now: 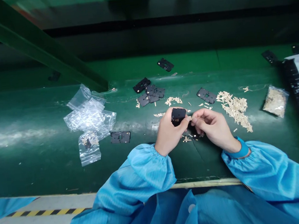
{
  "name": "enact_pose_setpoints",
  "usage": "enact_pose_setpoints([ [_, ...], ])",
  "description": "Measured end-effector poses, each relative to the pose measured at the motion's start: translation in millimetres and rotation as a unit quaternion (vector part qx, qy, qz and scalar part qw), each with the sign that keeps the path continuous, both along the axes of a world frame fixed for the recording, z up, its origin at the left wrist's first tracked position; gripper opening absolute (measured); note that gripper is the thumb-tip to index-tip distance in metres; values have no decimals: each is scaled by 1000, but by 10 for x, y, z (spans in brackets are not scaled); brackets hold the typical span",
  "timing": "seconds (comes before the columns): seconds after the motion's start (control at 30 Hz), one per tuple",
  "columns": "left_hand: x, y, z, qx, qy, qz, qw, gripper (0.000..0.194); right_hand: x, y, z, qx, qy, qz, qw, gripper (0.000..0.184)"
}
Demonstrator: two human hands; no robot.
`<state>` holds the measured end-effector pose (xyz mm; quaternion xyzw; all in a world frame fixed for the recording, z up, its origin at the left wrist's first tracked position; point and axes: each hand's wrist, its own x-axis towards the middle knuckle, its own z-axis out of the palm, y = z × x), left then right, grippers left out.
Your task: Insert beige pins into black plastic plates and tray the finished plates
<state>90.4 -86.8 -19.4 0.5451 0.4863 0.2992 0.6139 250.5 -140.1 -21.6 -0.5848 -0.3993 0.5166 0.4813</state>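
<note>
Left hand: the left hand (pixel 167 133), at frame centre, is curled closed round a matt black plate (pixel 178 114), flat and round-cornered.
Right hand: just right of centre, the right hand (pixel 215 128) has thumb and forefinger pinched on a small tan strip (pixel 190 118) at the plate's lower right edge; its other fingers are bent.
Strip heap: thin, pale, stick-like pieces (pixel 236 108), loosely tangled, right of centre.
Spare plates: thin black rectangles with cutouts (pixel 155 91), overlapping, upper middle.
Bags: crinkled clear plastic (pixel 89 113), left of centre.
Bench: smooth, glossy green surface (pixel 48 169), scuffed.
</note>
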Motion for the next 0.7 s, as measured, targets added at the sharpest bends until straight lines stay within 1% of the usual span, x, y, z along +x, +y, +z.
enact_pose_setpoints([
  [0.07, -8, -18, -20, 68, 22, 17, 997, 22, -2, 1, -7, -2, -2, 1, 1000, 27],
  [0.17, -26, -62, -43, 175, 52, 32, 983, 24, -10, 2, -20, -2, -4, -7, 1000, 28],
  [0.23, -37, -89, -49, 212, 64, 24, 975, 23, -16, 1, -24, -2, -4, -19, 1000, 27],
  [0.3, -45, -104, -51, 233, 72, 18, 970, 22, -21, -4, -24, 2, -10, -28, 1000, 27],
  [0.4, -48, -93, -50, 232, 82, 17, 969, 23, -27, -23, -32, 16, -39, -30, 999, 25],
  [0.57, -56, -21, -36, 165, 77, 13, 983, 23, -12, -52, -77, 37, -110, -21, 993, 23],
  [0.7, -74, 14, -27, 117, 67, -1, 991, 25, 16, -55, -91, 45, -143, 0, 989, 24],
])
